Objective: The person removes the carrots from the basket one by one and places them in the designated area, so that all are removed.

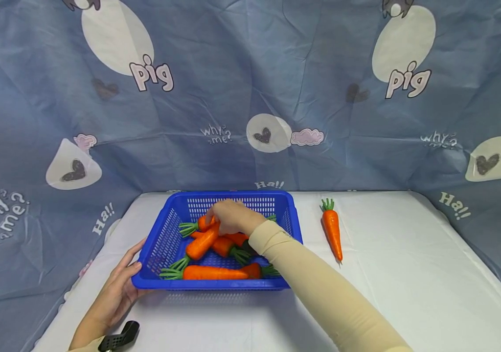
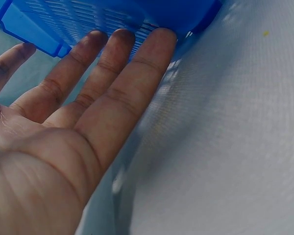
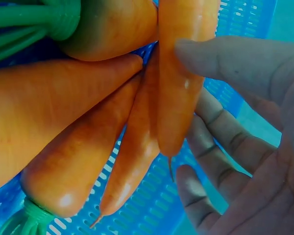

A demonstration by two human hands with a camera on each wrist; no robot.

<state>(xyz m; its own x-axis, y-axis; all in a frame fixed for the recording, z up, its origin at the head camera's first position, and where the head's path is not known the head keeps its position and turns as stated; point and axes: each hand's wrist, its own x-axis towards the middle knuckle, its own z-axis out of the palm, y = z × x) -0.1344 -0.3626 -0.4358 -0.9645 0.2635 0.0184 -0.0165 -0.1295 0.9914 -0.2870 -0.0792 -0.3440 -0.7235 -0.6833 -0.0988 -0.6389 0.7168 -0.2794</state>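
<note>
Got a carrot point(image 3: 179, 112) pinched in the right hand point(image 1: 233, 217), down in the basket point(image 1: 206, 284) with more carrots point(image 1: 215, 273). Just touching the basket's left side with the left hand point(image 1: 118, 283), pretty straight-fingered.

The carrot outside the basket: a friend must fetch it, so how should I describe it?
Start from the white surface and the blue basket there. To its right, in the head view, lies a carrot, green top toward the patterned backdrop, thin tip toward the camera. It alone lies on the white surface; the other carrots are in or above the basket.
</note>
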